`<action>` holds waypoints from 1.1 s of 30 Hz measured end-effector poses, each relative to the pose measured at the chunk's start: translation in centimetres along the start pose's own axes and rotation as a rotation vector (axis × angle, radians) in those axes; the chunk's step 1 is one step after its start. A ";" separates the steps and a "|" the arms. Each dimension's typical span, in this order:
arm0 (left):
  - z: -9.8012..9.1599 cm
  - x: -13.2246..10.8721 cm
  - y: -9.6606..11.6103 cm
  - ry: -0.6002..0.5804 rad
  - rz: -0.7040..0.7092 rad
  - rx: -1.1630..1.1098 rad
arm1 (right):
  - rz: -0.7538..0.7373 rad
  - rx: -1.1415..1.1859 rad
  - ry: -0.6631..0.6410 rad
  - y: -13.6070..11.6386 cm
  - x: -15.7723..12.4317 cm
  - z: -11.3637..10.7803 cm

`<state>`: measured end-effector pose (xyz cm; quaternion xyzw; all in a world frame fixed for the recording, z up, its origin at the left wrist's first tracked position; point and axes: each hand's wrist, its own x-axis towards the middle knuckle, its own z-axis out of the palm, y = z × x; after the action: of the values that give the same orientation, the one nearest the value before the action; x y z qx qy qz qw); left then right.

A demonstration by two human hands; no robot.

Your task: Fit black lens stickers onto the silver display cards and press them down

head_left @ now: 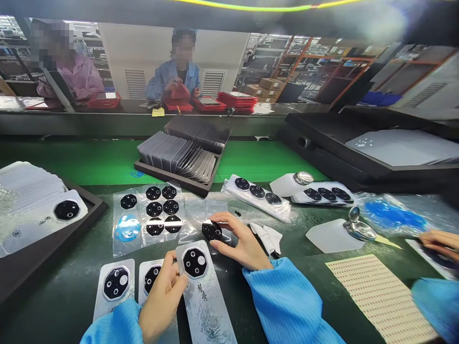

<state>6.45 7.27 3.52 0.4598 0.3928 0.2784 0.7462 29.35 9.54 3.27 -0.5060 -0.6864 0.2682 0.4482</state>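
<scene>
My left hand [163, 294] grips the upper left edge of a silvery, marbled phone back cover [206, 296], thumb on top. The cover has a black camera area with several rings and dark lettering below. Just above its top edge, my right hand [247, 241] pinches a black camera lens cover [211, 231] between thumb and fingers, over a clear plastic sheet [191, 215]. Two similar phone back covers lie left of my left hand, one [114, 289] in plain view, the other partly hidden by the hand. Plastic sheets [120, 246] with several black lens covers lie beyond them.
A tray [179, 179] of upright panels stands on the green strip; another tray [77, 217] holds stacked covers at left. Bagged lens covers [258, 193], metal-topped dispensers [358, 229] and a label sheet [380, 296] lie right. A co-worker's hand [441, 243] works at far right.
</scene>
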 end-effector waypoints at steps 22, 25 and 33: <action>-0.3 0.3 0.8 -0.023 0.000 -0.040 | -0.112 0.030 -0.185 -2.6 -1.1 0.5; -0.5 0.5 0.6 -0.027 0.026 -0.024 | -0.139 0.003 -0.281 -3.1 -1.6 1.2; -0.6 0.3 0.8 -0.004 0.012 0.004 | -0.134 -0.090 -0.297 -2.6 -1.6 1.9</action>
<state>6.08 8.09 4.05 0.4643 0.3889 0.2811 0.7444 26.63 7.32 4.03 -0.4334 -0.7887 0.2785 0.3354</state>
